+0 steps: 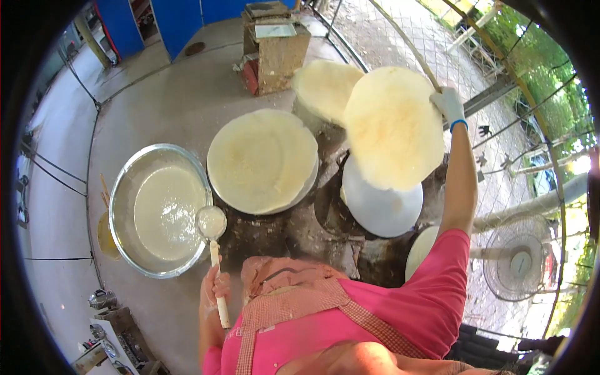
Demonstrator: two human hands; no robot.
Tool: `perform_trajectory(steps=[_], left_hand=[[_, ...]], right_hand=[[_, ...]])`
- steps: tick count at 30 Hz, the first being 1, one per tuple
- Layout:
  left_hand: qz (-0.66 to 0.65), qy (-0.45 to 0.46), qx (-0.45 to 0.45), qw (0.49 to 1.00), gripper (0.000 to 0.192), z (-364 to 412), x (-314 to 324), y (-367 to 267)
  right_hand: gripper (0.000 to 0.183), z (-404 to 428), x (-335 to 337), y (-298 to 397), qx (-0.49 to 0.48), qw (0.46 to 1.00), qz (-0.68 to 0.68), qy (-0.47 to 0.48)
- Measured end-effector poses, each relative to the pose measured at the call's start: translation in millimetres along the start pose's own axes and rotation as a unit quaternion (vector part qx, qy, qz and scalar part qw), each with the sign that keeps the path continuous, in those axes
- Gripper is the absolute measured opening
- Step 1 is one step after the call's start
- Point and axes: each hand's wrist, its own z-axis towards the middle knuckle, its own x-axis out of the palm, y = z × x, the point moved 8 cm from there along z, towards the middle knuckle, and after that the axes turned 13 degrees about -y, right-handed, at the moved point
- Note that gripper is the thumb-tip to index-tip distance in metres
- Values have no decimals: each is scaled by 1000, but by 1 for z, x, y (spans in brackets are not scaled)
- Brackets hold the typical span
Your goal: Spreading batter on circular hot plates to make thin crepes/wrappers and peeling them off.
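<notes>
My left hand (215, 286) grips the pale handle of a ladle (212, 221). The ladle's bowl holds white batter and overlaps the right rim of a wide metal basin (117, 234). More batter (168, 213) fills the basin's bottom. A thin round pancake (262, 159) covers the griddle in front of me. My right hand (448, 105), in a white glove, pinches the upper right edge of another large pancake (396, 126). That pancake hangs over a mostly bare round griddle (384, 213). Behind it is a further pale pancake (328, 89), slightly blurred; its support is mostly hidden.
Another pale round surface (422, 248) is partly hidden by my sleeve. A fan (518, 258) stands at the right, near a wire fence (403, 28). Ahead is a box-like stand (281, 61). A yellowish container (108, 239) sits left of the basin, and a metal kettle (101, 298) at lower left.
</notes>
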Motion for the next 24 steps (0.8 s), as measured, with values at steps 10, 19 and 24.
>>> perform_trajectory(steps=[10,19,24], left_hand=[[-104,8,20,994,28,33,43,65],[-133,-53,87,986,30,7,29,88],[-175,-57,68,980,32,-1,26,79]], right_hand=[[19,-1,128,155,-397,899,-183,-29],[21,-96,372,120,-337,935,-50,97],[29,-109,313,82,-111,991,49,50]])
